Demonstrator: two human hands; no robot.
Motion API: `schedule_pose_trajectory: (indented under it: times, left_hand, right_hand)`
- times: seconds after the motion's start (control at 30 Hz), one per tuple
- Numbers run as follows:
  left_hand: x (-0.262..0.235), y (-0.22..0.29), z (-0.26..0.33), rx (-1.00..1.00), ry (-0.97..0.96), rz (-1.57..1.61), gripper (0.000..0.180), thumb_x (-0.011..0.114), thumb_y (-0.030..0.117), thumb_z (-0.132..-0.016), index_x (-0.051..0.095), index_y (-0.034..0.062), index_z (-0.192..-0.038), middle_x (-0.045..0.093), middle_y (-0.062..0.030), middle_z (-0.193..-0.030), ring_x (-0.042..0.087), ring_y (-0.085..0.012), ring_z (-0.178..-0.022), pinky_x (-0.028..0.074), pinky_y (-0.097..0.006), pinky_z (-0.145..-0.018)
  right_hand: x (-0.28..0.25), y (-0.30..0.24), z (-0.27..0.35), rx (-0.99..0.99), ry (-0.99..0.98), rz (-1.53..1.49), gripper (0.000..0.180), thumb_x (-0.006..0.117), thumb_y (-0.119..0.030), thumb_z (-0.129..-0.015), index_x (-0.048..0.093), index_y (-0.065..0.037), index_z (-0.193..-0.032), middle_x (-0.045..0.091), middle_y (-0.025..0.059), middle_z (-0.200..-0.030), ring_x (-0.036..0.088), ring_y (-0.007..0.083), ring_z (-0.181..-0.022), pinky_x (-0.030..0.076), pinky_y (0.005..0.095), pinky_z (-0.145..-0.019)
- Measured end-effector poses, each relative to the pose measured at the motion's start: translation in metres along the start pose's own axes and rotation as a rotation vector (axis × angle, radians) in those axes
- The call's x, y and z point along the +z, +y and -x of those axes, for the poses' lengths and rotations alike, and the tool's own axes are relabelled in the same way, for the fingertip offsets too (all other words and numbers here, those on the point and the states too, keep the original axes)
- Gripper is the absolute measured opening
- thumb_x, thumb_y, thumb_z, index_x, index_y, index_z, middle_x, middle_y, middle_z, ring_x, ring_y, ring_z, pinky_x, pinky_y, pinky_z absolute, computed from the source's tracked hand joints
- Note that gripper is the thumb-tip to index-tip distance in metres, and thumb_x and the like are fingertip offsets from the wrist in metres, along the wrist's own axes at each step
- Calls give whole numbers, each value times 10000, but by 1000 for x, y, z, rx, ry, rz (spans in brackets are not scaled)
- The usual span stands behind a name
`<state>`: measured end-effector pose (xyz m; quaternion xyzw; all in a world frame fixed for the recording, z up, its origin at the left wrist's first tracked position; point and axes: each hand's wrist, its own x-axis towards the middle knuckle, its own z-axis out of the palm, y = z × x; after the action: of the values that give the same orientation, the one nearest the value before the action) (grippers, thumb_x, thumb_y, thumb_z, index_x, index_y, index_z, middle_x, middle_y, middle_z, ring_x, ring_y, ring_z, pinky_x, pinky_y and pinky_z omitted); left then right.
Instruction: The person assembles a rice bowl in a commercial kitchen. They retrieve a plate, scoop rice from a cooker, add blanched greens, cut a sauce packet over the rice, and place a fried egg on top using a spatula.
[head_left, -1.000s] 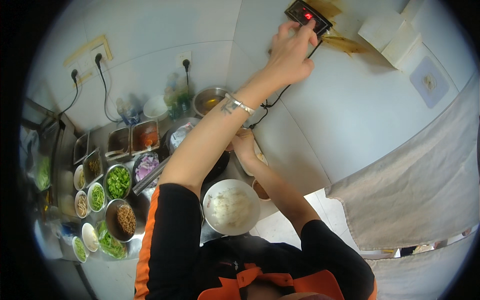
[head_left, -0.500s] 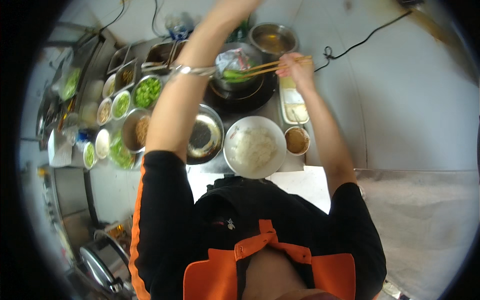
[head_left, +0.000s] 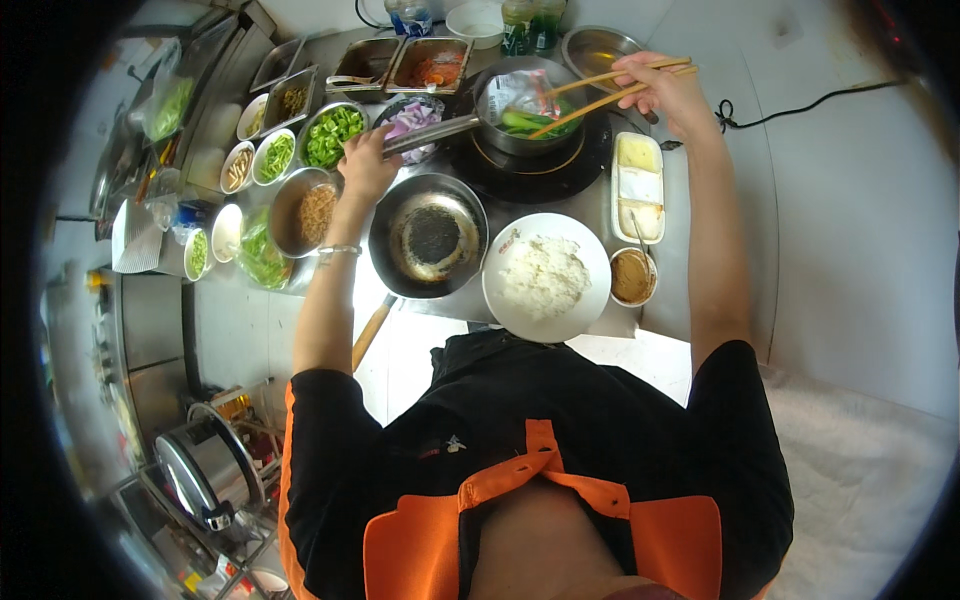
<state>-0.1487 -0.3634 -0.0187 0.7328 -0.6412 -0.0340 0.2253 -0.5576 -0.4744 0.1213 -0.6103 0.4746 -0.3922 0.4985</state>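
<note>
Head view: the left hand (head_left: 366, 160) is closed around the long metal handle of a small saucepan (head_left: 520, 120) that sits on a round black burner (head_left: 530, 160) at the back of the surface (head_left: 600, 330). The right hand (head_left: 668, 92) pinches a pair of long wooden chopsticks (head_left: 600, 88) near their top ends, the tips reaching down into the pan among leafy greens (head_left: 525, 122). The pan looks like thin steel with some liquid and food in it, so it is judged moderately heavy and likely hot at the bowl; the far end of the handle, where the fingers already sit, is the sound place to grip. The greens appear soft, wet and slippery, best caught across their stalks rather than the limp leaves. The chopsticks are light and stiff. Nearer the person stand an empty dark wok (head_left: 430, 235) with a wooden handle, a white plate of rice (head_left: 546, 277) and a small bowl of brown sauce (head_left: 632, 277). To the left are bowls of chopped green vegetables (head_left: 333, 135)
</note>
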Motion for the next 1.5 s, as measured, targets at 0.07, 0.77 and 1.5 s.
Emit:
schedule_pose_trajectory:
  times: [0.07,0.77,1.5]
  left_hand:
    - [1,2,-1,6,-27,-25,480,647,217,-761,582,229,-1236,601,-45,-1203,434,-331,-1235,339,-546,-982]
    - [3,2,-2,93,68,43,322,657,196,-739,679,198,-1060,650,-12,-974,534,-274,-1039,393,-482,-905]
    - [-7,2,3,68,134,259,442,665,106,-721,653,172,-1158,598,-104,-1163,505,-329,-1116,414,-406,-986]
  right_hand:
    - [8,-3,-4,-22,-38,84,195,634,-154,-883,671,29,-936,660,129,-794,653,162,-537,489,217,-425]
    - [14,24,-9,-55,42,57,260,628,-193,-898,660,60,-948,674,170,-785,663,199,-559,542,234,-503]
    - [-13,167,43,387,556,-950,249,616,-185,-921,571,60,-897,613,152,-915,650,278,-847,604,288,-738]
